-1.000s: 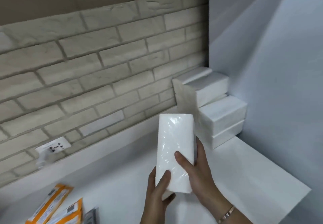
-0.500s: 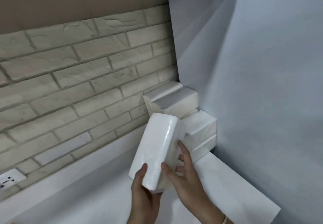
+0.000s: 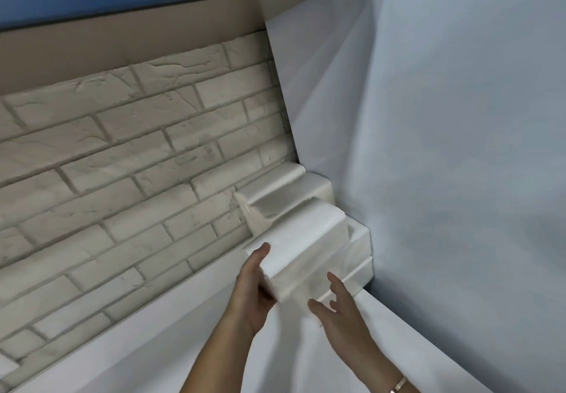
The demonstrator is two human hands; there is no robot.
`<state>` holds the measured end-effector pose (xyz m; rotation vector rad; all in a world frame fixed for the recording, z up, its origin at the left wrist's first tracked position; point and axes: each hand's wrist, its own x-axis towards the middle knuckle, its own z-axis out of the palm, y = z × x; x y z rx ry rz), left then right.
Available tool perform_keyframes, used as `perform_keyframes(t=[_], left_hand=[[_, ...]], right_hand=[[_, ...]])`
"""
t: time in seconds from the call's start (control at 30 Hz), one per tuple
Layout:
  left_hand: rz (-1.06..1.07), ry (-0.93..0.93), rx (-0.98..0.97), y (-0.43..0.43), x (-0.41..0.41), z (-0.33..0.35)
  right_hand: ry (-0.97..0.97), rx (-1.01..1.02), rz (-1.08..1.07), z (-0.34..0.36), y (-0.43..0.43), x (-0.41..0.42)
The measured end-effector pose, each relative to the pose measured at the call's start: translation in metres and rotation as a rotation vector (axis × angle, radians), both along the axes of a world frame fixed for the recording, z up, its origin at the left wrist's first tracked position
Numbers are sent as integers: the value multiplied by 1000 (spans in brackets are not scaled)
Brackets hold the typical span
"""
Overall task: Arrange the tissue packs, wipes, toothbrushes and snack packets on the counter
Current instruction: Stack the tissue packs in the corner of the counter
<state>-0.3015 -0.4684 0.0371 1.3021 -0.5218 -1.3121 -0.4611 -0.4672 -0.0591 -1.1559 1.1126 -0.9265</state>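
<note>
the pack (image 3: 306, 248), upright a second ago, now leans on the stack (image 3: 321, 184) just beyond the left hand (image 3: 254, 288) gripping its end; the right hand (image 3: 340, 310) has let go, spread: nearly placed

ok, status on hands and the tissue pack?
Left hand grips tissue pack, near end. Right hand open beside it. Pack at corner stack. Nothing blocking.

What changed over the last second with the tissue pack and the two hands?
The tissue pack went from upright in both hands to lying against the corner stack. The right hand let go and opened; the left hand still grips its near end. Stack unmoved.
</note>
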Motion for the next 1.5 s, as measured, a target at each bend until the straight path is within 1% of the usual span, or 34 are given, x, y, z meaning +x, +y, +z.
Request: perform_keyframes(t=[0.13, 0.2, 0.37, 0.43, 0.57, 0.67, 0.9, 1.07, 1.23, 1.3, 1.5], left_hand=[[118, -53, 18, -27, -8, -21], [188, -31, 9, -40, -10, -33], [252, 51, -85, -61, -30, -29], [274, 44, -107, -69, -34, -28], [218, 18, -105, -85, -44, -27], [192, 13, -65, -89, -53, -22], [110, -12, -26, -94, -39, -30], [75, -103, -25, -83, -31, -23], [30, -123, -23, -60, -10, -22], [1, -173, -27, -47, 1, -26], [-80, -451, -50, 21, 35, -38]], right_hand=[[27, -9, 4, -3, -11, 5], [36, -13, 4, -4, -15, 10], [22, 16, 31, -7, -17, 19], [21, 28, 40, -9, -17, 21], [-5, 69, 59, -8, -19, 17], [-27, 85, 68, -7, -20, 11], [-115, 149, 61, 3, -16, 3], [-133, 167, 48, 16, -6, 1], [-125, 193, 8, 24, 3, -4], [-104, 187, -11, 28, 6, -4], [-63, 183, -41, 23, 24, 17]])
